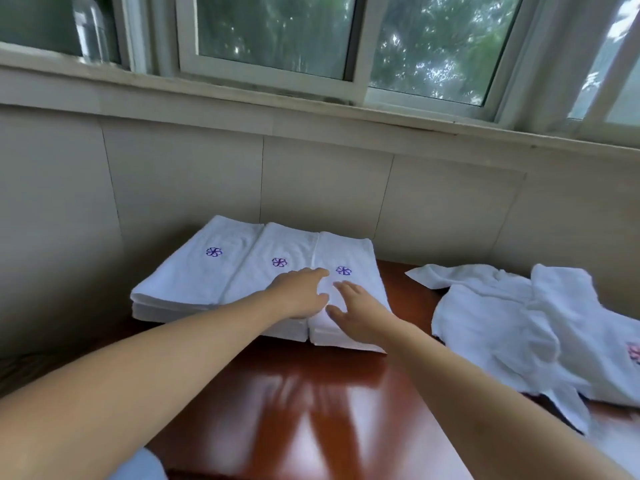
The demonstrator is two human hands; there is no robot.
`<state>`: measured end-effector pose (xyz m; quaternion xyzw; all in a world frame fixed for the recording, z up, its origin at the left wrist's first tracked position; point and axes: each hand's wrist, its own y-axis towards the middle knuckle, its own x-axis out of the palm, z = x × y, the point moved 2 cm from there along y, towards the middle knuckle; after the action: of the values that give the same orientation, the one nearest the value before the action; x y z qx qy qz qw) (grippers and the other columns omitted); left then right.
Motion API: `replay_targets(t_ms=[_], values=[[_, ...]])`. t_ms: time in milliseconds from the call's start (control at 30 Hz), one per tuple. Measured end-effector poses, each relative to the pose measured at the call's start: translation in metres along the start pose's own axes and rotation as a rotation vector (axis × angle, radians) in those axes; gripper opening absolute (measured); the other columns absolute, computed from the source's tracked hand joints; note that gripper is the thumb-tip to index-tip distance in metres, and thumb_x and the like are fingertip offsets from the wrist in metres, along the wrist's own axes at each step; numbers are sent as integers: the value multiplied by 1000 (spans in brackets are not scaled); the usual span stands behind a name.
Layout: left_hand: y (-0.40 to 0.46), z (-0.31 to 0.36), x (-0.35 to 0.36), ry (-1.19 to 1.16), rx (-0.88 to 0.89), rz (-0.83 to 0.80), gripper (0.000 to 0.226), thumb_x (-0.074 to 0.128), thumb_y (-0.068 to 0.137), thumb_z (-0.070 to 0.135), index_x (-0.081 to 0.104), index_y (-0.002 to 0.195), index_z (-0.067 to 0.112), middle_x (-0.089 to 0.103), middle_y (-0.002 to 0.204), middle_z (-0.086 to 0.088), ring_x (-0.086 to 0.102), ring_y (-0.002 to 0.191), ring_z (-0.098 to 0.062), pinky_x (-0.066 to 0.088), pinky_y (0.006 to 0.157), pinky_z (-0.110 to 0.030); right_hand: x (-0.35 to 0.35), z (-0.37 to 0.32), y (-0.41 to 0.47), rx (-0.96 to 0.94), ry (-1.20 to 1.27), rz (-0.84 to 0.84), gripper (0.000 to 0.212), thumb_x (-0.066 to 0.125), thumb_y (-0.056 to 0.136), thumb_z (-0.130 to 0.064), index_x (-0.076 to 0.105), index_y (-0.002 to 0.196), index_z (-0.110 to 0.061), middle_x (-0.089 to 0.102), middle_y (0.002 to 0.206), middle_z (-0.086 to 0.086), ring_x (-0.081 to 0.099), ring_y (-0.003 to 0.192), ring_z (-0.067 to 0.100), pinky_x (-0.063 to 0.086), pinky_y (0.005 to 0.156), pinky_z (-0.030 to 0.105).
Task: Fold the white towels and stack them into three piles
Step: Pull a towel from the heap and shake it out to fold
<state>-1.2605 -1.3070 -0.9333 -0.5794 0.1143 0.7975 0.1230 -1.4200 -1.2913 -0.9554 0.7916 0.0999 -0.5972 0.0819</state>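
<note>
Resting flat on the right pile (349, 271) of folded white towels, the left hand (298, 296) and right hand (356, 313) lie side by side with fingers straight and slightly spread, gripping nothing. Three piles stand touching in a row on the wooden table (311, 393) against the wall: left pile (194, 268), middle pile (266, 268) and right pile; unfolded towels (512, 327) lie crumpled to the right, apart from them

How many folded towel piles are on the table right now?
3, side by side against the wall: left pile, middle pile, right pile under both hands. Unfolded towels lie to the right.
</note>
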Motion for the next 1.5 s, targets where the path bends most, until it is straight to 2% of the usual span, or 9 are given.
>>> replay_targets(t_ms=[200, 533, 767, 900, 1033, 1133, 1267, 1367, 1500], values=[[-2, 79, -2, 8, 104, 24, 58, 48, 102, 41, 31, 157, 31, 35, 162, 0, 43, 140, -26, 42, 109, -41, -42, 59, -52, 105, -4, 101, 67, 49, 103, -44, 26, 160, -19, 25, 166, 1, 28, 150, 18, 31, 116, 35], [43, 202, 74, -7, 249, -74, 58, 50, 98, 40, 38, 153, 30, 42, 156, 1, 51, 131, -27, 46, 105, -42, -58, 204, -132, 346, 57, 139, 62, 54, 101, -37, 34, 157, -18, 27, 165, 0, 31, 148, 22, 31, 119, 38], [95, 273, 132, -101, 326, -111, 55, 51, 100, 37, 40, 153, 29, 40, 158, 2, 48, 136, -22, 44, 104, -34, -89, 318, -175, 544, 111, 397, 43, 55, 96, -25, 58, 139, -23, 55, 144, -1, 54, 126, 22, 48, 99, 38], [130, 313, 151, -187, 346, -69, 53, 50, 101, 42, 44, 151, 26, 43, 157, 7, 45, 139, -16, 40, 105, -30, -95, 376, -179, 692, 208, 523, 47, 56, 96, -23, 53, 143, -21, 55, 145, 1, 55, 127, 24, 41, 87, 33], [161, 352, 164, -339, 299, -47, 57, 53, 96, 57, 53, 141, 23, 57, 140, 9, 56, 123, -14, 46, 91, -28, -94, 418, -169, 732, 234, 562, 52, 62, 92, -26, 51, 142, -21, 60, 138, 2, 58, 122, 26, 44, 87, 35], [179, 370, 174, -360, 247, -59, 49, 60, 88, 62, 63, 114, 20, 66, 108, 10, 63, 97, -13, 54, 84, -35, -80, 436, -156, 721, 200, 492, 39, 62, 93, -36, 60, 130, -24, 68, 122, -1, 62, 109, 25, 42, 75, 32], [198, 372, 185, -355, 220, -88, 18, 62, 87, 30, 55, 79, 16, 57, 75, -4, 51, 68, -21, 47, 62, -41, -65, 452, -148, 711, 223, 535, 18, 56, 96, -33, 67, 108, -24, 71, 103, 6, 62, 99, 32, 40, 71, 34], [202, 361, 181, -340, 220, -73, 14, 62, 87, 25, 55, 78, 17, 54, 75, -6, 49, 69, -20, 40, 63, -36, -66, 454, -148, 705, 193, 538, 19, 49, 97, -30, 59, 84, -22, 68, 91, 6, 59, 88, 31, 39, 66, 35], [196, 347, 159, -270, 215, 1, 8, 55, 95, 26, 58, 92, 19, 66, 92, 1, 61, 83, -24, 51, 71, -37, -88, 439, -158, 691, 108, 610, 22, 46, 100, -31, 64, 94, -20, 70, 94, 6, 61, 90, 33, 43, 67, 36]])
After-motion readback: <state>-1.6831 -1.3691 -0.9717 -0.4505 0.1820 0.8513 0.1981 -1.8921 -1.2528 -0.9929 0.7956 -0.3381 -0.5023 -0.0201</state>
